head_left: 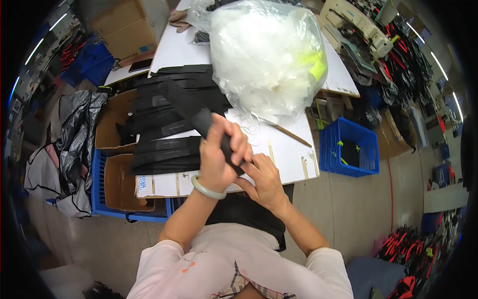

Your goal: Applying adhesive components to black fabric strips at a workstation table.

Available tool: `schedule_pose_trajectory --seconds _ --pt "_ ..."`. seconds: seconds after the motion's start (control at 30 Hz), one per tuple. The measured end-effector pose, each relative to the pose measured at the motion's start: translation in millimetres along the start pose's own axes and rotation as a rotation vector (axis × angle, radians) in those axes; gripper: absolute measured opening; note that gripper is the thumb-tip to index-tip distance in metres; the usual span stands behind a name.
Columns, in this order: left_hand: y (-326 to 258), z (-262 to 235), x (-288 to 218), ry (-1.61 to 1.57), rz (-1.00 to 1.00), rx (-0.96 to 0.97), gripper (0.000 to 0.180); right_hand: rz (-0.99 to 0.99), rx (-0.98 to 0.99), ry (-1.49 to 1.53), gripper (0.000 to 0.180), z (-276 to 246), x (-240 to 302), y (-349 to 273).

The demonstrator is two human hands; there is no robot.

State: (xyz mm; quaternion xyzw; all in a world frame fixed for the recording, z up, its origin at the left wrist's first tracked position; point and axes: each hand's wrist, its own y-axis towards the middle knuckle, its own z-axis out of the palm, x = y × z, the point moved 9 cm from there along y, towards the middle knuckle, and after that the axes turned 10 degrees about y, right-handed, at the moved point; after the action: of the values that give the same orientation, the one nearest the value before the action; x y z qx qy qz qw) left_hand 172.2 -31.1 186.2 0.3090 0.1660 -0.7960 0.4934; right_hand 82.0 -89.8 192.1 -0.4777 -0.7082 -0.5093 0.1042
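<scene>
A folded strip of black fabric [183, 102] slants across the near edge of the white table [289, 172]. My left hand [215, 162], with a pale bangle at its wrist, wraps its fingers round the strip's lower part. Close beside it, my right hand [268, 185] pinches the strip's near end between thumb and fingers. To the left, several flat black fabric pieces [169, 149] lie in overlapping rows. Thin clear loops [249, 127] lie just beyond my hands, next to a slim tool with a brown handle [293, 135].
A big clear plastic bag [264, 55] of white material fills the table's far part. Cardboard-lined blue crates [102, 199] stand at the left edge, beside silvery fabric [82, 119]. On the floor at right is a blue basket [348, 149]; a sewing machine [358, 25] stands behind.
</scene>
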Motion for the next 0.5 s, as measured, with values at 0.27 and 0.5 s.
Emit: schedule_pose_trajectory --seconds 0.27,0.5 --pt "-38 46 -9 0.090 0.125 0.280 0.025 -0.185 -0.252 0.169 0.027 -19 20 -11" --pt "-39 50 -5 0.063 0.091 0.279 0.031 -0.178 -0.267 0.111 0.031 -19 13 -31"
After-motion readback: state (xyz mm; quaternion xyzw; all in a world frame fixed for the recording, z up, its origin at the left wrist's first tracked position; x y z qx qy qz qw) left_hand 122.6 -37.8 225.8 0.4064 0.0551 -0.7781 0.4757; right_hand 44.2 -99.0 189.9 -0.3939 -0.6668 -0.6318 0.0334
